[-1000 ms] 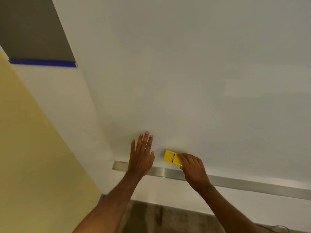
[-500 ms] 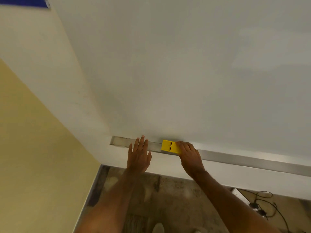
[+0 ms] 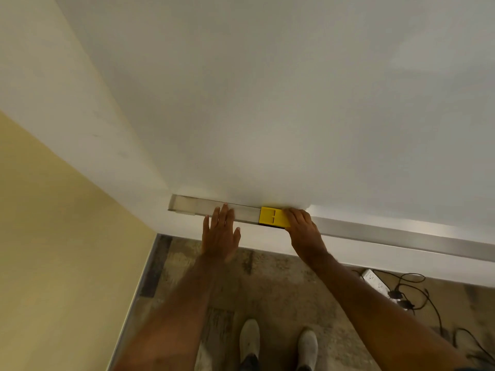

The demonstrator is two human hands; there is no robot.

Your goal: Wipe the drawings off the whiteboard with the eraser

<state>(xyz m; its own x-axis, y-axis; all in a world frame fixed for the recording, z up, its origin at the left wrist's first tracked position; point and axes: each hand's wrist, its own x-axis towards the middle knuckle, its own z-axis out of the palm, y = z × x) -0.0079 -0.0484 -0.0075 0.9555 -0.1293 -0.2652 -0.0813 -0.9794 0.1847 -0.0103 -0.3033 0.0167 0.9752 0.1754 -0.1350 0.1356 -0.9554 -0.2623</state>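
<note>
The whiteboard (image 3: pixel 294 103) fills the upper part of the head view; no drawings show on its white surface. A metal tray (image 3: pixel 388 236) runs along its bottom edge. The yellow eraser (image 3: pixel 270 216) lies flat on that tray. My right hand (image 3: pixel 301 226) holds the eraser's right end, fingers over it. My left hand (image 3: pixel 221 231) is to the left of the eraser, fingers spread, fingertips over the tray's front edge, holding nothing.
A yellow wall (image 3: pixel 53 250) stands at the left. Below is a patterned floor (image 3: pixel 267 290) with my two shoes (image 3: pixel 278 341). A white power strip (image 3: pixel 375 282) with black cables (image 3: pixel 417 298) lies on the floor at the right.
My right hand brought the eraser down off the board onto the tray. My left hand slid down from the board to the tray's edge. The view tilted downward.
</note>
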